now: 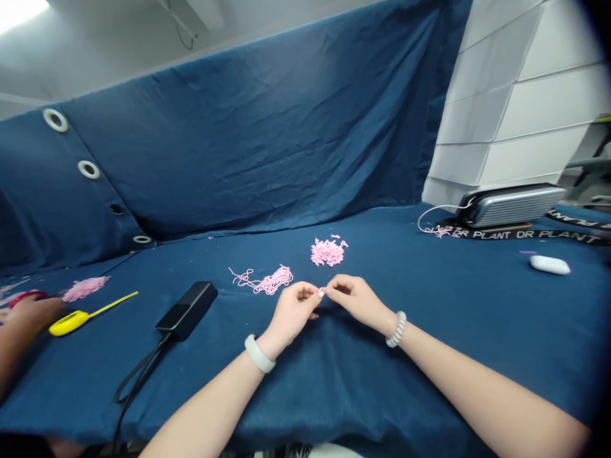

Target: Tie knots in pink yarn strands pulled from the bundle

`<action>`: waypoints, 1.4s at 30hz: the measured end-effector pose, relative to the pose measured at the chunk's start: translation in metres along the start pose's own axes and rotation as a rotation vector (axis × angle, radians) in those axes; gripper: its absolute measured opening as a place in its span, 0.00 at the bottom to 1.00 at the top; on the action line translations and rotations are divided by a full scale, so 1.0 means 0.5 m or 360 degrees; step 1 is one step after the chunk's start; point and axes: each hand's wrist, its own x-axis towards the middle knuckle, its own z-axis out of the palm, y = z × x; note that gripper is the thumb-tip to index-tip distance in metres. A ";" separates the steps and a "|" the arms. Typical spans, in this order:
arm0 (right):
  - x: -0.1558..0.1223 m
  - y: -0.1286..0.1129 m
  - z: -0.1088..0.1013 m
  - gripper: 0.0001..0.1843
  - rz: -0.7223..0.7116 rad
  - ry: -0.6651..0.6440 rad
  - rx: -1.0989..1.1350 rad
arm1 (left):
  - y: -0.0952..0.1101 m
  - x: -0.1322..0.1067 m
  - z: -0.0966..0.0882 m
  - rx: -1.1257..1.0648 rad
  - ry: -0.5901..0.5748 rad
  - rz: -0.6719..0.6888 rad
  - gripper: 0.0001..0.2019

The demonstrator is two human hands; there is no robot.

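Navy cloth (238,127) with eyelets (88,169) hangs behind the desk (429,381); a white panelled column (510,108) stands far right, a ceiling light (16,9) far left.

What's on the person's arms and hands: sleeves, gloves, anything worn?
Neither the left arm nor the right arm has a sleeve or glove. The left hand has a wide, smooth white band at its wrist; the right hand has a pale coiled or beaded bracelet.
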 end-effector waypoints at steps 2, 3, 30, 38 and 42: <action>0.001 -0.002 -0.001 0.14 0.0018 -0.0003 0.0082 | -0.001 0.001 0.000 -0.0024 0.0000 -0.0002 0.13; 0.002 -0.003 -0.002 0.15 0.0038 -0.0008 0.0156 | -0.002 0.001 -0.001 -0.0067 0.0003 -0.0021 0.13; -0.004 -0.001 0.017 0.07 0.0015 -0.0010 0.0112 | -0.024 0.006 -0.001 0.0185 0.0089 0.0481 0.07; -0.006 -0.001 0.006 0.06 -0.0132 0.0048 0.0028 | -0.006 -0.001 -0.006 0.0346 0.0113 0.0596 0.11; -0.007 -0.005 0.004 0.11 -0.0203 0.0021 -0.0018 | 0.002 -0.008 -0.002 0.0601 0.0049 0.0726 0.08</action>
